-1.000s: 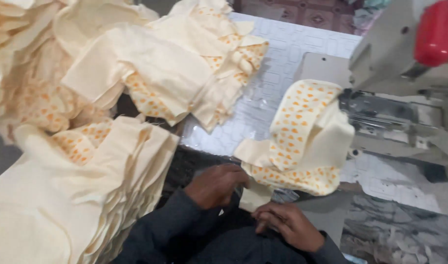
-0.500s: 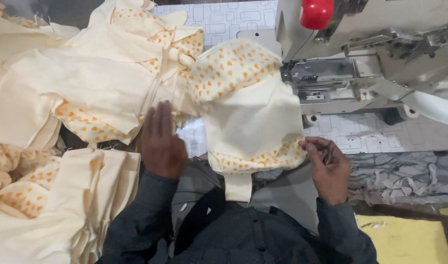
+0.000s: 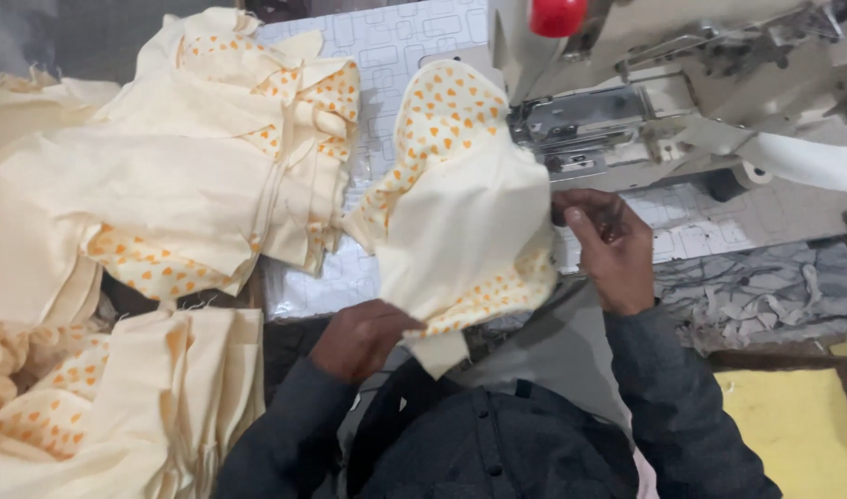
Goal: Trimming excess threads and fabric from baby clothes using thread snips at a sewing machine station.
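Observation:
A cream cloth piece (image 3: 460,217) with an orange-heart printed trim lies in front of the sewing machine (image 3: 645,102). My left hand (image 3: 363,337) grips its near lower edge. At the cloth's right edge, just below the machine's needle area (image 3: 571,139), my right hand (image 3: 608,245) pinches the fabric. Both arms wear dark grey sleeves.
A heap of similar cream and orange-heart pieces (image 3: 192,176) covers the table at the left, and a second stack (image 3: 127,407) lies near left. The table top (image 3: 386,46) is white and patterned. Fabric scraps (image 3: 765,296) lie at the right, above a yellow pad (image 3: 802,425).
My left hand has come off the cloth's left side and dropped to its near lower edge. My right hand has moved up toward the machine. The cloth sits closer to the needle.

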